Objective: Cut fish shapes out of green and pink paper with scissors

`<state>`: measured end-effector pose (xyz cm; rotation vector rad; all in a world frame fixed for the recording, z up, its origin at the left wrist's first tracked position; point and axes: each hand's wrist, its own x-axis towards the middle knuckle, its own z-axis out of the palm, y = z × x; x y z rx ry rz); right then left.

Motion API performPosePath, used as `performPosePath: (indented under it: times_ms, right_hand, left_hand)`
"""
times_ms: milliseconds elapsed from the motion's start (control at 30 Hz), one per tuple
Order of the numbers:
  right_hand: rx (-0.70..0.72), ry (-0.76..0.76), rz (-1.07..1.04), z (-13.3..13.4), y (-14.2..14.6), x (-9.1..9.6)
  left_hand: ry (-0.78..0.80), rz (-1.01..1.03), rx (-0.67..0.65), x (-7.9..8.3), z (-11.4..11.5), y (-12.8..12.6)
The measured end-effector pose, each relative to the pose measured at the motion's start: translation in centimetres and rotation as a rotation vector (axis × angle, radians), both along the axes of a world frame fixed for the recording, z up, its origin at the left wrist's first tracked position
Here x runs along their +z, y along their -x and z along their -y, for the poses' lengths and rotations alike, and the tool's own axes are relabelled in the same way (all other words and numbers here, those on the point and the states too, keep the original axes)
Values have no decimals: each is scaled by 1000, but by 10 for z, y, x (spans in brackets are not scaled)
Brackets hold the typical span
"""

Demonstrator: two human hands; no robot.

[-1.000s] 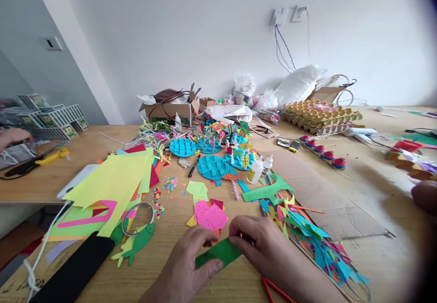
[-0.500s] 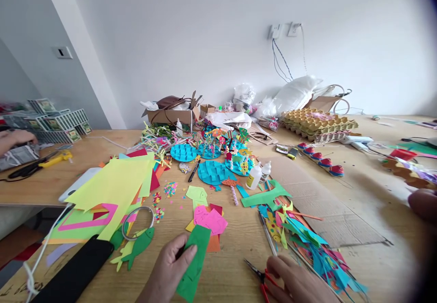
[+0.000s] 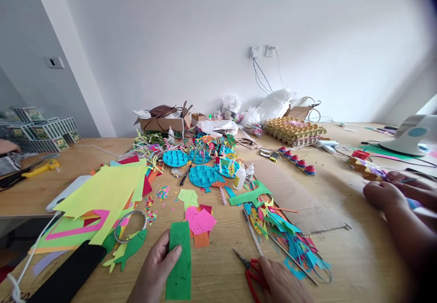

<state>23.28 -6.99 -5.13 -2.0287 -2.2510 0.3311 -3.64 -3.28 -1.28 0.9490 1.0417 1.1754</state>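
My left hand (image 3: 153, 266) pinches a strip of green paper (image 3: 179, 259), held upright above the table, with faint pencil lines drawn on it. At the lower middle, my right hand (image 3: 280, 282) has its fingers at the red handles of a pair of scissors (image 3: 253, 275); the blades point up and to the left. Part of the grip is hidden by the hand itself. Beyond the strip lie pink fish-shaped paper pieces (image 3: 201, 221) and a pale green piece (image 3: 187, 197). To the left are green and yellow paper fish (image 3: 131, 248) beside a roll of tape (image 3: 118, 230).
Coloured sheets (image 3: 102, 189) are piled on the left, near a black case (image 3: 73, 273). Glue bottles (image 3: 239, 177), blue discs (image 3: 205, 176) and paper scraps (image 3: 300, 243) lie ahead and right. Another person's hands (image 3: 389, 193) work at the right edge. Cardboard (image 3: 300, 198) lies flat.
The green strip has turned more upright in my left hand. My right hand and the scissors have shifted slightly. The view has swung right, showing more of the other person's hands.
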Motion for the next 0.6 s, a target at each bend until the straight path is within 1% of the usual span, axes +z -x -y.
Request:
performPosePath:
  times_ms: [67, 167, 267, 333, 400, 433, 500, 533, 600]
  right_hand:
    - [-30, 14, -29, 2, 2, 7]
    - [-37, -42, -190, 6, 1, 17]
    - [-94, -74, -464, 6, 1, 25]
    - [-139, -33, -708, 4, 8, 31]
    - [-126, 47, -982, 0, 22, 37]
    - [-88, 114, -1101, -2, 31, 41]
    - [-76, 186, -1295, -7, 52, 49]
    - [-89, 200, -1378, -11, 62, 52]
    - [-110, 174, -1544, -19, 82, 58]
  left_hand:
    - [11, 56, 41, 8, 1, 1]
    - [-13, 123, 100, 22, 1, 0]
    - [-43, 159, 133, 35, 1, -4]
    - [-62, 165, 134, 40, 1, -8]
    - [-87, 167, 122, 42, 1, -12]
    - [-100, 167, 112, 42, 0, -14]
    - [-117, 165, 97, 42, -2, -19]
    - [-124, 167, 92, 42, -4, -22]
    - [-144, 174, 89, 41, -10, -27]
